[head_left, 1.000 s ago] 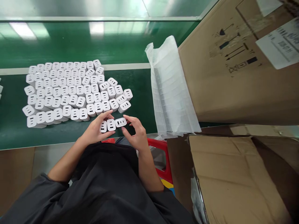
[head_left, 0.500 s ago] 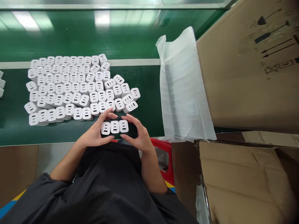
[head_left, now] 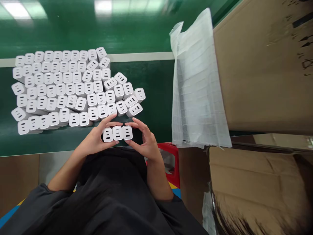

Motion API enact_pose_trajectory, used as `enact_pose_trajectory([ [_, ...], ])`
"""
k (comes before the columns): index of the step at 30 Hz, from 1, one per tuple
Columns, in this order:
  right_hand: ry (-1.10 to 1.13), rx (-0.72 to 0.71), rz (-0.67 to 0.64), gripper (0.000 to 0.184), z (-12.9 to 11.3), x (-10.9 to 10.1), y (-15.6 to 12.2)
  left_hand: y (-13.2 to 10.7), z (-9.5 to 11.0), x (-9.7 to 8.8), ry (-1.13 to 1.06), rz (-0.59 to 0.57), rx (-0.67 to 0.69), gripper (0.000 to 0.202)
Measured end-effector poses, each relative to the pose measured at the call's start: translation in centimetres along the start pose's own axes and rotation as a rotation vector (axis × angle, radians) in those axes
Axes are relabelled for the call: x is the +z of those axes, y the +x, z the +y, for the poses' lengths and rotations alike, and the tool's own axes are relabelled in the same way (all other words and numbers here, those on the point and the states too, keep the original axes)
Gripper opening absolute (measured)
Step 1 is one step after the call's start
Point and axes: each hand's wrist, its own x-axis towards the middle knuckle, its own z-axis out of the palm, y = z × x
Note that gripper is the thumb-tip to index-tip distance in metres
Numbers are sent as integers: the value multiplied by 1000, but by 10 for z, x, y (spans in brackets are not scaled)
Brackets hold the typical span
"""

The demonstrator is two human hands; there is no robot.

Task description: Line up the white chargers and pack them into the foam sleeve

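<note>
White foam sleeve [head_left: 195,85] holds stacked chargers; both hands grip 3 chargers [head_left: 117,133].

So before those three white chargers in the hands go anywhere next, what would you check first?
1. Three chargers lined up in one row, slotted faces up: ok.
2. Left hand touching the row's left end: ok.
3. Right hand touching the right end: ok.
4. Grip firm enough to lift all three together: cannot tell.
5. Row kept apart from the big batch of chargers on the green belt: ok, a narrow gap shows.
6. Contents of the plastic-wrapped stack to the right: cannot tell.
</note>
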Motion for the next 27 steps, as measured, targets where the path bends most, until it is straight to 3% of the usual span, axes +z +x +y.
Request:
enact_pose_trajectory([
  [13,-6,-54,-6,72,-1,1,0,2,-4,2,108,38,59,86],
  [16,-48,-94,119,66,-1,7,-6,2,-4,3,127,45,94,88],
  [19,-151,-100,269,47,-5,17,-12,1,-4,3,125,49,107,87],
  [23,-300,-88,350,28,-13,30,-15,1,-5,4,167,78,133,82],
  [25,-362,-110,340,35,-19,34,-15,1,-5,7,219,107,154,79],
  [27,-423,-114,299,56,-27,37,-14,0,-7,11,272,140,180,80],
])
